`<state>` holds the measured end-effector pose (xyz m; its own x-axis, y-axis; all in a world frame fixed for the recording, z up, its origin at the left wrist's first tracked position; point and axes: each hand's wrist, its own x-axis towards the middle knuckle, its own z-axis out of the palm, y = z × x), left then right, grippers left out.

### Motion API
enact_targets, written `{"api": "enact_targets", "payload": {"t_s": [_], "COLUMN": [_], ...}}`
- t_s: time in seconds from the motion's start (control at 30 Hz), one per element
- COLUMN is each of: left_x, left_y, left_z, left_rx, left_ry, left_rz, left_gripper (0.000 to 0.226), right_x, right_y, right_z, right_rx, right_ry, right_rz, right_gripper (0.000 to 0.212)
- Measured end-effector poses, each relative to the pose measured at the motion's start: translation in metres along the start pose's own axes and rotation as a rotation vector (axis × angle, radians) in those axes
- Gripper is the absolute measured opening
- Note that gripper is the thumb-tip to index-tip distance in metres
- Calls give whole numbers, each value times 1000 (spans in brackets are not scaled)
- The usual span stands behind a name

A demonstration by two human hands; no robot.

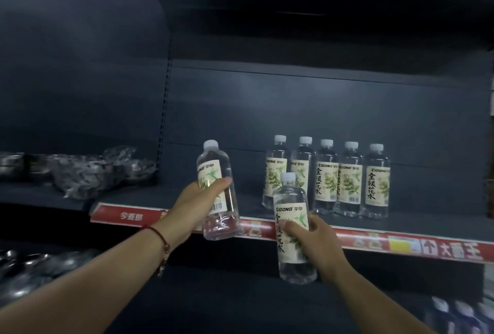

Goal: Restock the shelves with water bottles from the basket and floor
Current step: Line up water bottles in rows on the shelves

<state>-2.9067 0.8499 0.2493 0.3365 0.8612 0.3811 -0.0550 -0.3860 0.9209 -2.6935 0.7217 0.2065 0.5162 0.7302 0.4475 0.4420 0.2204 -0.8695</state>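
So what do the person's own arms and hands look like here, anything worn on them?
Both forearms are bare, with no sleeves or gloves in view. The left hand has a thin red cord bracelet at the wrist, with a small charm hanging from it. The right hand and its wrist show nothing worn. No rings are visible on the fingers.

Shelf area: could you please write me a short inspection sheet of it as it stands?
Surface: dark shelf with red price strip.
Job's things: five bottles upright in a row on the shelf; one bottle in each hand.
Clutter: plastic-wrapped goods on the left.
Hands: left hand grips a tilted bottle; right hand grips an upright bottle.
Cables: nothing seen.
Surroundings: dim; more bottles lower right, blurred.
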Motion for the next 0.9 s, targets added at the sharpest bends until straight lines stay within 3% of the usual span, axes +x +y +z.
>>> {"api": "enact_targets", "payload": {"t_s": [0.27,0.43,0.7,0.9], "left_x": [44,77,109,118], "left_y": [14,16,-9,-24], "left_z": [33,51,64,72], "left_rx": [101,149,290,326], "left_ry": [13,8,29,55], "left_rz": [74,145,236,298], "left_gripper": [37,38,37,39], "right_x": [6,8,17,24], "right_y": [2,10,23,32], "right_z": [-14,-14,-11,-7], "right_rx": [-27,-29,-24,6], "right_ry": [-143,-129,-103,-53], "right_rz": [-42,-97,-119,-101], "right_gripper": [22,20,29,52]}}
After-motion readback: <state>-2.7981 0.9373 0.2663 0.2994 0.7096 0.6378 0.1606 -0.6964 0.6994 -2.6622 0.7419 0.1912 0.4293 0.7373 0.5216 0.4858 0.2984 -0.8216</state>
